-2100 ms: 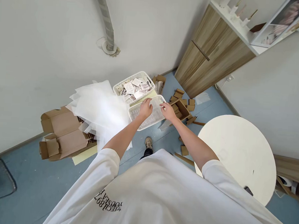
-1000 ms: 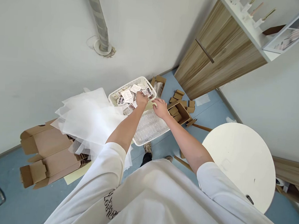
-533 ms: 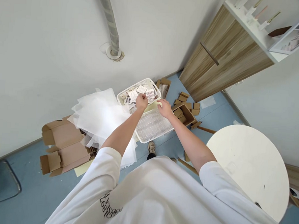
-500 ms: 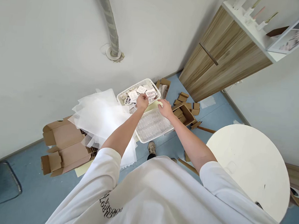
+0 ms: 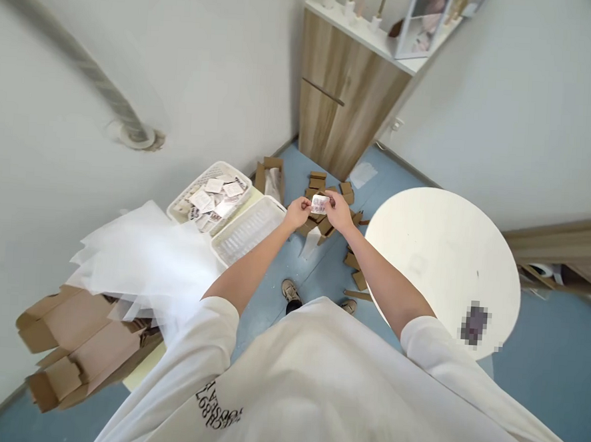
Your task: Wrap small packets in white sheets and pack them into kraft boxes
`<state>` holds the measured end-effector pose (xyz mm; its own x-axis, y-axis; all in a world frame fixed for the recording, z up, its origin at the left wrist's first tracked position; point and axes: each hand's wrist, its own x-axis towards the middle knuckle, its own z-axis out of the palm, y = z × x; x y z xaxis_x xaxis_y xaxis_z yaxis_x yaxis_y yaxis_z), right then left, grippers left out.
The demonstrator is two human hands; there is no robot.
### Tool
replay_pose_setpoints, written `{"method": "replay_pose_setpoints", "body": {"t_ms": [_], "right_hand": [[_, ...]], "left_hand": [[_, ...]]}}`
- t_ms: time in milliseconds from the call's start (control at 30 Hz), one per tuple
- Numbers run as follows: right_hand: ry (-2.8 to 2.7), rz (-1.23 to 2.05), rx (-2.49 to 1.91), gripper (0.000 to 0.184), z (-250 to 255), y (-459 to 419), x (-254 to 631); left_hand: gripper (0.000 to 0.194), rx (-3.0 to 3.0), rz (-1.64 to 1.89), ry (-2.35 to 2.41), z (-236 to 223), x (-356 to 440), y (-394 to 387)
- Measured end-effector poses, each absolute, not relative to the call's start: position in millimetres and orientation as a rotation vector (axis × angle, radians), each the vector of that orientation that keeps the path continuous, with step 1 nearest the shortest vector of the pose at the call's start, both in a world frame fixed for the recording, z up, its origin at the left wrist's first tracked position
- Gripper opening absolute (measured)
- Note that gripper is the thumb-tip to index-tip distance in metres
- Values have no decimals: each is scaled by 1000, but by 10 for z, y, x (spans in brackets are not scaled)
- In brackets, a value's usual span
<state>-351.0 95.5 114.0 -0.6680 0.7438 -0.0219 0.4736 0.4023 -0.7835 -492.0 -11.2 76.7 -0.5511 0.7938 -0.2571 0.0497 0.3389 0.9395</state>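
A small white pack [image 5: 319,204] with rows of pinkish-purple, nail-shaped pieces is held up in front of me. My right hand [image 5: 339,211] grips its right edge between thumb and fingers. At the left edge, my left hand [image 5: 299,212] pinches the pack with closed fingers. Directly below both hands is an open cardboard box [image 5: 325,231] with small brown boxes, partly hidden by them. To the left, a white plastic basket [image 5: 180,206] holds several similar packs and white cards. Beside it stands a second white basket [image 5: 278,206] with clear plastic trays [image 5: 249,231].
White translucent sheets [image 5: 143,258] cover part of an opened carton [image 5: 92,342] at left. A round white table [image 5: 438,250] stands at right. Small brown boxes [image 5: 346,192] lie on the blue floor near a wooden cabinet [image 5: 343,97]. Another cardboard box [image 5: 274,161] stands by the wall.
Both hands have moved away from the baskets to above the cardboard box on the right, bringing the pack along. My right hand has closed on the pack. The view has turned right.
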Motion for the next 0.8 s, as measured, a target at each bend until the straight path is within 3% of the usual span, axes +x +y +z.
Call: {"method": "replay_pose_setpoints", "body": {"t_ms": [300, 500, 800], "right_hand": [[-2154, 1069, -1345, 21, 911, 1494, -969], [-2042, 1384, -1416, 42, 750, 1710, 490], [-1705, 1427, -1808, 20, 290, 1754, 1420]], "left_hand": [[11, 973, 983, 1786, 720, -2666, 747], [18, 1085, 864, 1746, 650, -1343, 1122], [24, 1029, 698, 1824, 375, -551, 1187]]}}
